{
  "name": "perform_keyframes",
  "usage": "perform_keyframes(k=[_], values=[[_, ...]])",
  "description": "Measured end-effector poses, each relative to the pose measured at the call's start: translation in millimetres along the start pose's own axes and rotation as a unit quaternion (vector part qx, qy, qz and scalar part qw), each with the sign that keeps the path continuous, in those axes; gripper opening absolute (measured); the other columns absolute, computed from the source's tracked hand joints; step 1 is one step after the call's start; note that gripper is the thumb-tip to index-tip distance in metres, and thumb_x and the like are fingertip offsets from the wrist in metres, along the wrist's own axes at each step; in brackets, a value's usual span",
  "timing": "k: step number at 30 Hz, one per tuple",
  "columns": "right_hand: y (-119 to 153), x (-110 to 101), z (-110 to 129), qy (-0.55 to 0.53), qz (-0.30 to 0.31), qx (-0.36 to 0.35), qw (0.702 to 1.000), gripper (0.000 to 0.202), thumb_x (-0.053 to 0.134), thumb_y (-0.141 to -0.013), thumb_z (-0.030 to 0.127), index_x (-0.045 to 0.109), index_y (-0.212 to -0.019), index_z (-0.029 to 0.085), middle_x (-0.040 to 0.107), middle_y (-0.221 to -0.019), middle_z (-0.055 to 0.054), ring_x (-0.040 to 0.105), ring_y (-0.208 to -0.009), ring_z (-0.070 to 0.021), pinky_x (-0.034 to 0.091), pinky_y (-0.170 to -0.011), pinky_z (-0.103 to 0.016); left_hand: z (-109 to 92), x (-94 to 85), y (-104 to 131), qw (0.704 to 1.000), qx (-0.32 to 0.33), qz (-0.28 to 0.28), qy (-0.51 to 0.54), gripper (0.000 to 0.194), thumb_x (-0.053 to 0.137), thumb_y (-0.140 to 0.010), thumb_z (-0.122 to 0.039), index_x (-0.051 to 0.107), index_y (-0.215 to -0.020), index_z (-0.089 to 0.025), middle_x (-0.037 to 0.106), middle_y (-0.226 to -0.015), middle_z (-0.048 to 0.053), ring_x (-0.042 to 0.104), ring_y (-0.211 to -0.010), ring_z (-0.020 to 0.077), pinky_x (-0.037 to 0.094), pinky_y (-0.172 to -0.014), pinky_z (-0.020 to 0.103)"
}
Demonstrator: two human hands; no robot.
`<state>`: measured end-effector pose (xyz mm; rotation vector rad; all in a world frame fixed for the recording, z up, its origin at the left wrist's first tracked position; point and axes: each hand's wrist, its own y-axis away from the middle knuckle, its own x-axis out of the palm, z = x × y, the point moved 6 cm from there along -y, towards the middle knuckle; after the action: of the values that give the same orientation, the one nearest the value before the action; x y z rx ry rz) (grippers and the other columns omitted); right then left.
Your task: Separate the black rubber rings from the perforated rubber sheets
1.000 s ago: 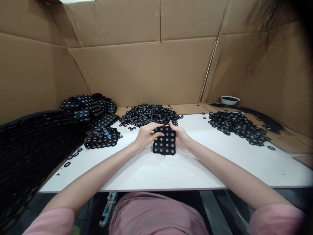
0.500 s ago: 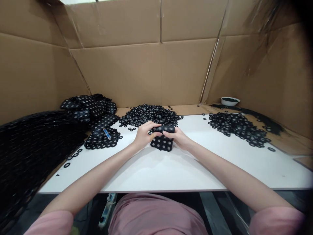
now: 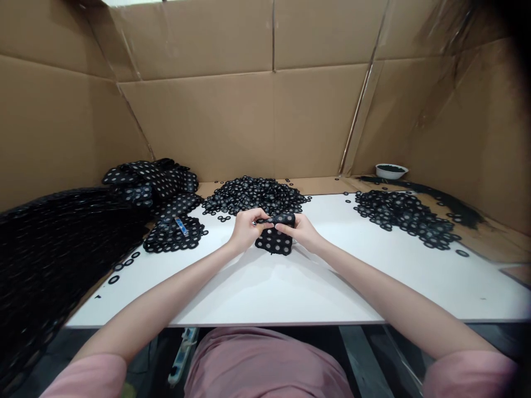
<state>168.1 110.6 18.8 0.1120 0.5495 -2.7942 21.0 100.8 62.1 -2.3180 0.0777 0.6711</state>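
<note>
A small black sheet with rows of pale round holes [image 3: 274, 242] hangs between my hands, its upper part folded over. My left hand [image 3: 248, 228] pinches the upper left edge between thumb and fingers. At the upper right edge, my right hand [image 3: 303, 231] grips the same sheet, its thumb close to the left thumb. Just behind the hands lies a heap of black rings [image 3: 253, 194]. The fingers behind the sheet are partly hidden.
The white board [image 3: 265, 298] lies under my hands. To the left are a pile of perforated black sheets [image 3: 160, 182], a blue-and-white cutter [image 3: 181, 226] and a large black mass [image 3: 62, 254]. On the right are more rings [image 3: 406, 218] and a white bowl [image 3: 391, 171].
My left hand has shifted slightly right and down, its fingers closer over the sheet's top edge. The top fold looks narrower and more tilted. My right hand has barely moved.
</note>
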Motion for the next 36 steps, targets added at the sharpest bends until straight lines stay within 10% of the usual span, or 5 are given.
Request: perform_keyframes(k=[18,30,36], values=[[2,2,5,-0.005,-0.016,-0.001,1.0,0.035,0.07,-0.065,0.046,0.056,-0.067,0.014,0.054,-0.063,0.0,0.046,-0.06,-0.0125,0.036,-0.056,-0.025,9,6.2,0,0.993,-0.075,0.042,0.085,0.013,0.067,-0.07,-0.029,0.067,-0.075,-0.017,0.065,-0.075,0.001,0.057,-0.071,0.0153,0.04,-0.062,0.025],[0,2,13,0.145,-0.046,-0.054,0.987,0.038,0.061,-0.07,0.046,0.041,-0.055,0.017,0.042,-0.054,0.001,0.035,-0.054,-0.0107,0.026,-0.049,-0.024,25,15.0,2,0.967,-0.181,-0.026,0.178,0.01,0.067,-0.06,-0.022,0.061,-0.055,-0.015,0.056,-0.057,-0.003,0.047,-0.059,0.0113,0.035,-0.059,0.024],[-2,-5,10,0.111,-0.046,-0.044,0.992,0.03,0.062,-0.071,0.044,0.056,-0.066,0.014,0.059,-0.068,-0.004,0.049,-0.063,-0.0155,0.039,-0.058,-0.026,10,8.1,-7,0.988,-0.079,0.069,0.11,0.017,0.069,-0.068,-0.033,0.072,-0.074,-0.017,0.063,-0.074,0.002,0.055,-0.07,0.0157,0.041,-0.064,0.027]])
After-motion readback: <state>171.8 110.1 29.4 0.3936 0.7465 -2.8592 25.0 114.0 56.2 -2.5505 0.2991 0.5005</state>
